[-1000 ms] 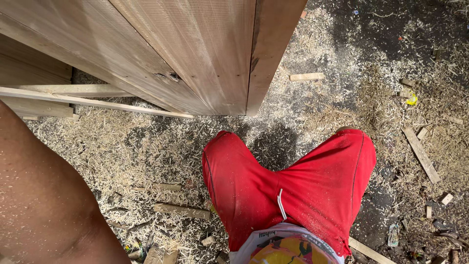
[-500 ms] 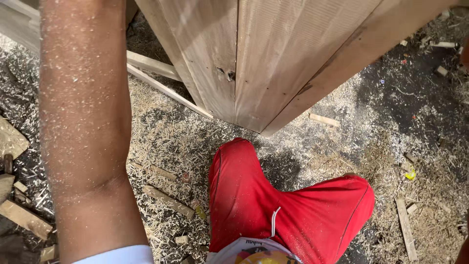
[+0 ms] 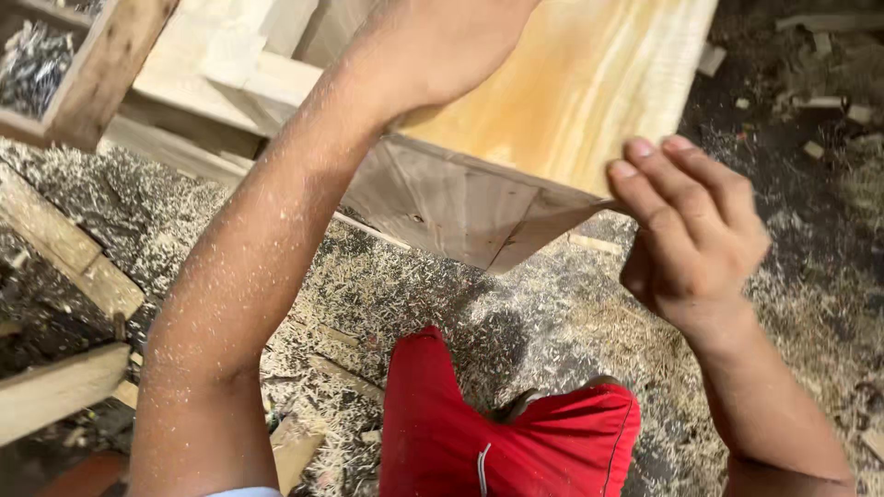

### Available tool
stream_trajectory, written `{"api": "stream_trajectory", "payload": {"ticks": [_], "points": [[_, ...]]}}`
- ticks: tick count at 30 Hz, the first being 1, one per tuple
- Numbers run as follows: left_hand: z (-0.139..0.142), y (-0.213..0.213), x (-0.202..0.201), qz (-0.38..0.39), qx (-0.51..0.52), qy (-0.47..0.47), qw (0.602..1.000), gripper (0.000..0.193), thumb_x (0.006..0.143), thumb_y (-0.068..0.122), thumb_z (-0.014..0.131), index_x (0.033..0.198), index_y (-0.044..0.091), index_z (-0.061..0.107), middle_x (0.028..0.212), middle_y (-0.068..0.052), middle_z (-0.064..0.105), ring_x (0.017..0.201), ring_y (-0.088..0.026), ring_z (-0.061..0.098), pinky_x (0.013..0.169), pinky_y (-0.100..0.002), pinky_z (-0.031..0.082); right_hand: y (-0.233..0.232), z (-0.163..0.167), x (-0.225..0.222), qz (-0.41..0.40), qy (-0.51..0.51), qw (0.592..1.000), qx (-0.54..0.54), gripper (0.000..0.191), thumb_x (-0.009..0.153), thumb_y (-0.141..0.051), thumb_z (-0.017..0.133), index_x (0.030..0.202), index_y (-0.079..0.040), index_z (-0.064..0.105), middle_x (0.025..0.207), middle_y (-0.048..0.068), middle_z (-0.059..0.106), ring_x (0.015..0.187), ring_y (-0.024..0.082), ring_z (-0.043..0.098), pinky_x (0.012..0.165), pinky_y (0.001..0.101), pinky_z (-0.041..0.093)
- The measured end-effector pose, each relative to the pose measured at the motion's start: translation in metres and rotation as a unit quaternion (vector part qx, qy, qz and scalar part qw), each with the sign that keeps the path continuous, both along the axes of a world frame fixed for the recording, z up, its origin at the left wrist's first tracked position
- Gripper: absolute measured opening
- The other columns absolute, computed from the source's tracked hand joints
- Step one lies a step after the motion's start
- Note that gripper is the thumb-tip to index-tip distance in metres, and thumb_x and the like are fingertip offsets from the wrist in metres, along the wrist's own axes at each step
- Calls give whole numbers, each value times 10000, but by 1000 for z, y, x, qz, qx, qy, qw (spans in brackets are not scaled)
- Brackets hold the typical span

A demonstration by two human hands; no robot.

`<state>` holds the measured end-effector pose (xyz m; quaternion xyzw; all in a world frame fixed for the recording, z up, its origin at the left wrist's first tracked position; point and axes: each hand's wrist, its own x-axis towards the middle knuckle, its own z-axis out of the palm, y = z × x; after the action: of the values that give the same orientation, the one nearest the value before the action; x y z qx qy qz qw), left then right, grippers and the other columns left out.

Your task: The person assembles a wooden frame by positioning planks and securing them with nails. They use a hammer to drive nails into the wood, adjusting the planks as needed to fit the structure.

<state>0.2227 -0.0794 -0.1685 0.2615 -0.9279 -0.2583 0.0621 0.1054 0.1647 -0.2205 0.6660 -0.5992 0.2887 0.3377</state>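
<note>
Fingers [image 3: 658, 189] of right hand [image 3: 691, 230] curled, pinching corner of wooden box [image 3: 516, 138] at 3 o'clock; left hand [image 3: 433, 46] flat on box top at 12 o'clock, grip not visible. Half second ago only left forearm in view, box standing taller. Box pale, orange-stained panel, tilted above sawdust floor [image 3: 516, 313]. Wooden crate [image 3: 101, 64] at 10 o'clock holds nails [image 3: 32, 60]

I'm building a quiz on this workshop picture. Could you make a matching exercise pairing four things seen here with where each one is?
Things:
1. left hand
2. right hand
3. red cloth shorts
4. open wooden box of metal nails

Places:
A. top left corner
B. gripping the near corner of the pale wooden panel
C. flat on the panel's top
D. bottom middle, above the sawdust-strewn ground

Pairs: 1-C, 2-B, 3-D, 4-A
</note>
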Motion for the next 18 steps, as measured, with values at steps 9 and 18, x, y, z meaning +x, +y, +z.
{"api": "stream_trajectory", "payload": {"ticks": [9,18], "points": [[16,35,-63,38,-123,-96,987,770,1091,446,421,1627,-62,202,1707,-271,88,1594,-403,46,1243,-636,124,46,59,-34,6,-321,941,107,466,836,21,589,1282,-69,691,1281,91,715,1271,287,641,1062,392,549],[43,28,-63,51,-123,-64,989,769,1056,452,463,1611,-40,262,1705,-264,137,1585,-445,106,1251,-627,151,78,132,-102,-66,-582,765,269,242,989,-105,607,1187,-63,739,1113,98,766,847,264,697,862,385,573]]}}
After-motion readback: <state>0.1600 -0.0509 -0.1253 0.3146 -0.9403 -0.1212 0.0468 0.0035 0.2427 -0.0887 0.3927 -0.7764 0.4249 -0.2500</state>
